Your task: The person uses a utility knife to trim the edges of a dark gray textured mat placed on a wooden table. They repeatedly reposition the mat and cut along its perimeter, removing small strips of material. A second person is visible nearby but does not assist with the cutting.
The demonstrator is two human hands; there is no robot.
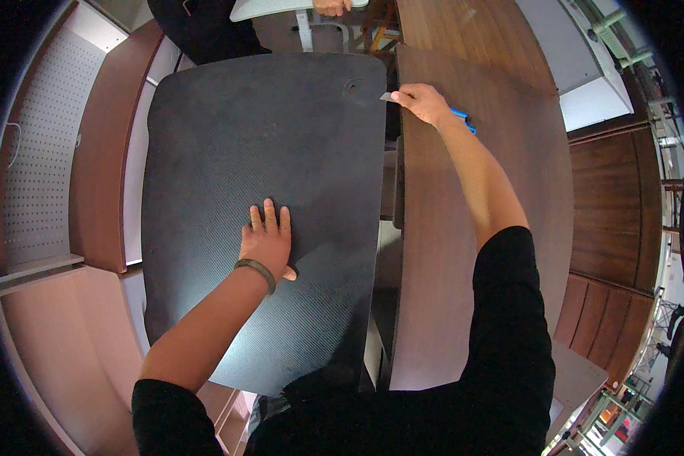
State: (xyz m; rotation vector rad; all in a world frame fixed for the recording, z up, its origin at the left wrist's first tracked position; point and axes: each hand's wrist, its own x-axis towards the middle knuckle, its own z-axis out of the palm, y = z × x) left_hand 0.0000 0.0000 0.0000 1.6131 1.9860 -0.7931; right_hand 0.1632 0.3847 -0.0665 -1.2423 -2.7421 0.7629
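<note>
A large dark grey board with a textured surface (228,152) lies in front of me, with a round hole near its far right corner. My left hand (266,243) presses flat on the board's middle, fingers together, a dark band on the wrist. My right hand (424,102) reaches to the board's far right edge and grips a blue-handled scraper (461,118); its grey blade touches the board's edge next to the hole.
A brown wooden table (501,99) runs along the right of the board. White perforated panels (42,152) and brown shelving stand at the left. Another person's hand (331,7) rests on a light tabletop at the far top.
</note>
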